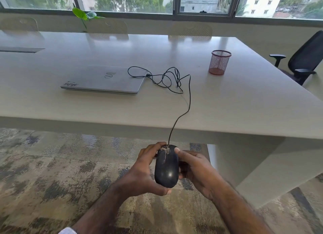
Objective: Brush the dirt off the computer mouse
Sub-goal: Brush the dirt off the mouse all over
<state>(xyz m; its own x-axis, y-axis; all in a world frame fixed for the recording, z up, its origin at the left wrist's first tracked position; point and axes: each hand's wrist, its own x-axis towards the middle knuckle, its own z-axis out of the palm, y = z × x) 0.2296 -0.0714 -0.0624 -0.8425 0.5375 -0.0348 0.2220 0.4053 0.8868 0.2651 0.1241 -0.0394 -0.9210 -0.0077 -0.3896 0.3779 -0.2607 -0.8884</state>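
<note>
Head: mouse (167,169) (seemingly dusty) between both hands.

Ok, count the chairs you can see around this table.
4. Three pale chairs stand along the table's far side: left, middle, right. One black office chair stands at the right end. Others may be hidden out of frame.

Office: long table (227,97), laptop (104,80), swivel chair (304,59).
</note>
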